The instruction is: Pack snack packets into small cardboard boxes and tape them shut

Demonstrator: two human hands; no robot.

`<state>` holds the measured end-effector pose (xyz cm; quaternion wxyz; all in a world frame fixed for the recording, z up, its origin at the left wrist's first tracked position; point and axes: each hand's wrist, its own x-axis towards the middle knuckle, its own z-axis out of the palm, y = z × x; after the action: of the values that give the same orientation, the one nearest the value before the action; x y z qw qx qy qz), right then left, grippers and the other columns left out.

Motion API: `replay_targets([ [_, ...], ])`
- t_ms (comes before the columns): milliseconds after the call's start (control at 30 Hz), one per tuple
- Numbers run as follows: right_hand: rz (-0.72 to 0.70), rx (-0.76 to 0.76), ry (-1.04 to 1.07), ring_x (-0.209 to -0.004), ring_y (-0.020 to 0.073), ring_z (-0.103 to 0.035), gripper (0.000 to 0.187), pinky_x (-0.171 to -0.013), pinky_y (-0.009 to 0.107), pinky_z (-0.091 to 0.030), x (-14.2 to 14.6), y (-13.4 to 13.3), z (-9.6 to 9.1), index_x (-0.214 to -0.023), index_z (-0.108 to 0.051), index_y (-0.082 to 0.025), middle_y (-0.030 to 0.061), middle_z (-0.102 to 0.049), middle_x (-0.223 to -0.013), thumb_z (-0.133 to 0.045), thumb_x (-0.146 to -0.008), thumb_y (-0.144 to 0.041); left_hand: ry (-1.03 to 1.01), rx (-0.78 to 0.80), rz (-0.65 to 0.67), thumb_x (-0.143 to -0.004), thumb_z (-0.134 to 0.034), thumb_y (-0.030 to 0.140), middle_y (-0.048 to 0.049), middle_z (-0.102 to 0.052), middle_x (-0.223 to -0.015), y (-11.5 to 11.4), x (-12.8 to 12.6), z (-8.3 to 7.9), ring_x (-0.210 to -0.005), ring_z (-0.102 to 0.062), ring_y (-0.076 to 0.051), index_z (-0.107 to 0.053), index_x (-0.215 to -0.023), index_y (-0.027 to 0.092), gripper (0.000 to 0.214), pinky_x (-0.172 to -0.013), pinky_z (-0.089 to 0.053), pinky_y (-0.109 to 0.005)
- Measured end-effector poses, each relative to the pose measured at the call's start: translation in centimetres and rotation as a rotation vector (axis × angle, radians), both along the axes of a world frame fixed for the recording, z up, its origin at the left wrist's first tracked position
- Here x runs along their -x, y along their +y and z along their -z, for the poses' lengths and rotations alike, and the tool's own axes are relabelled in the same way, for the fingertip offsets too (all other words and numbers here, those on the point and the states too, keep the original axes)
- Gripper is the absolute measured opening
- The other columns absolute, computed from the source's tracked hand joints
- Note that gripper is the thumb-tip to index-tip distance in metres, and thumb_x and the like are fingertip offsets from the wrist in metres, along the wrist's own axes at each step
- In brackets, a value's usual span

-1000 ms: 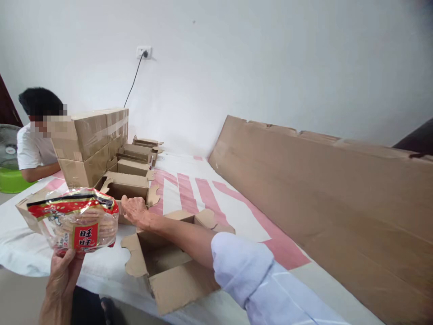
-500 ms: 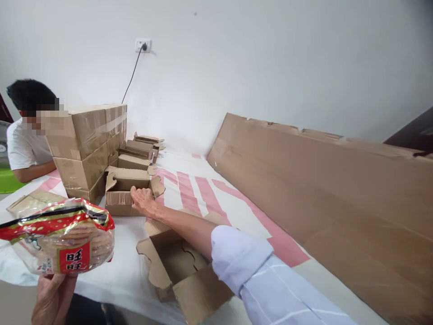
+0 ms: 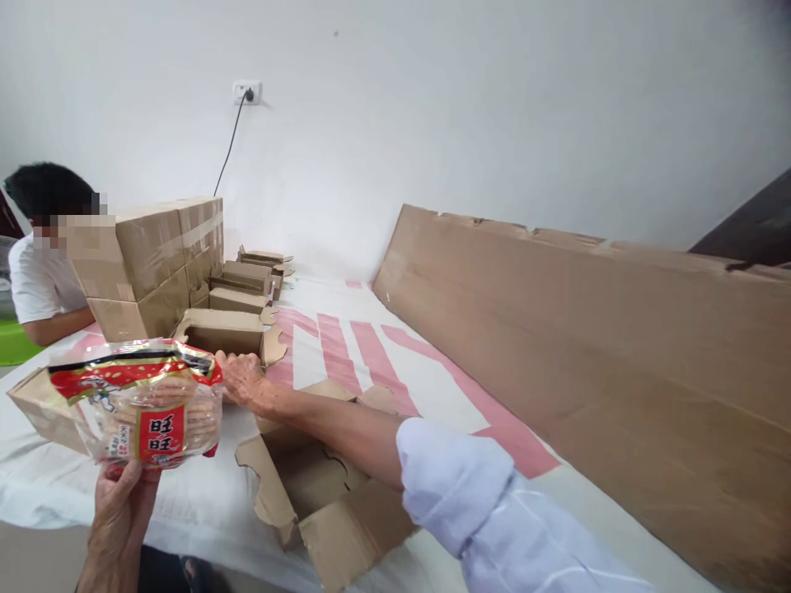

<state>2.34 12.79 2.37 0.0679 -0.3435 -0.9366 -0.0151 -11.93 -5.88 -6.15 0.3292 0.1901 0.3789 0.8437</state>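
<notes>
My left hand [image 3: 127, 494] grips a clear bag of rice crackers [image 3: 164, 420] from below, fingers closed on its bottom edge. The bag has a red and gold band and a red label. My right hand [image 3: 244, 380] is closed over the front edge of an open cardboard box [image 3: 226, 321]. The bag's right end hides part of that front and comes close to my right fingers; whether they touch cannot be told. Below my right forearm lies another open cardboard box [image 3: 315, 482], flaps spread and nothing visible inside.
Taped cartons [image 3: 152, 255] stand stacked at the left, with a person [image 3: 43, 272] behind them. Several open boxes [image 3: 241, 284] line up beyond. A small carton [image 3: 49, 408] lies behind the bag. A tall cardboard sheet [image 3: 556, 354] leans along the right of the cloth-covered table [image 3: 334, 346].
My left hand has brought the bag right and slightly up, closer to my right hand. The right hand stays at the box's front edge. The whole view has shifted slightly.
</notes>
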Motion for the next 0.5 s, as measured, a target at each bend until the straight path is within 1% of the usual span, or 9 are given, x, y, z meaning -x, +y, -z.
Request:
replay_targets([
  [100,0.106,-0.058,0.013,-0.105,0.0331,-0.080,0.040,-0.085,0.040,-0.062,-0.3,0.5,-1.9,-0.125,-0.058,-0.015,0.0206,-0.080,-0.113,-0.077,-0.092,-0.027,-0.021,0.003,-0.011,-0.060,-0.105,0.034,-0.0095,-0.082,-0.128,0.1,-0.2,-0.7,-0.128,-0.073,-0.038,-0.075,-0.133,0.027,0.079,-0.108,-0.064,-0.049],
  [167,0.139,-0.088,0.033,-0.108,0.0331,-0.080,0.040,-0.087,0.040,-0.062,-0.1,1.2,-3.1,-0.125,-0.056,-0.016,0.0210,-0.080,-0.116,-0.077,-0.093,-0.030,-0.030,-0.005,-0.004,-0.059,-0.106,0.033,-0.0098,-0.082,-0.129,0.4,-0.4,-1.1,-0.129,-0.073,-0.037,-0.076,-0.131,0.026,0.079,-0.109,-0.064,-0.049],
  [233,0.157,-0.109,0.049,-0.110,0.0330,-0.079,0.039,-0.088,0.039,-0.061,0.2,1.9,-3.8,-0.126,-0.056,-0.017,0.0212,-0.080,-0.118,-0.076,-0.094,-0.029,-0.029,-0.027,-0.009,-0.057,-0.107,0.033,-0.0093,-0.081,-0.131,0.7,-0.6,-1.4,-0.129,-0.073,-0.037,-0.077,-0.131,0.026,0.080,-0.108,-0.064,-0.048],
  [300,0.159,-0.111,0.055,-0.110,0.0326,-0.080,0.036,-0.088,0.039,-0.062,0.7,2.2,-3.9,-0.125,-0.057,-0.017,0.0209,-0.080,-0.117,-0.074,-0.094,-0.025,-0.029,-0.044,-0.022,-0.056,-0.107,0.032,-0.0081,-0.080,-0.132,0.8,-0.6,-1.3,-0.129,-0.072,-0.037,-0.076,-0.131,0.028,0.081,-0.107,-0.065,-0.047],
  [400,0.142,-0.096,0.062,-0.108,0.0321,-0.080,0.032,-0.087,0.038,-0.063,1.4,2.1,-3.1,-0.123,-0.059,-0.016,0.0201,-0.081,-0.114,-0.073,-0.094,-0.020,-0.038,-0.043,-0.029,-0.058,-0.107,0.032,-0.0067,-0.081,-0.132,0.4,-0.6,-0.7,-0.127,-0.074,-0.035,-0.076,-0.132,0.030,0.080,-0.104,-0.066,-0.044],
  [500,0.128,-0.076,0.088,-0.108,0.0312,-0.080,0.024,-0.086,0.038,-0.063,2.1,2.0,-2.1,-0.125,-0.062,-0.016,0.0206,-0.080,-0.116,-0.060,-0.102,-0.017,-0.044,-0.038,0.010,-0.061,-0.106,0.031,-0.0068,-0.083,-0.124,0.5,-0.7,0.0,-0.118,-0.078,-0.032,-0.077,-0.127,0.028,0.072,-0.102,-0.067,-0.043],
])
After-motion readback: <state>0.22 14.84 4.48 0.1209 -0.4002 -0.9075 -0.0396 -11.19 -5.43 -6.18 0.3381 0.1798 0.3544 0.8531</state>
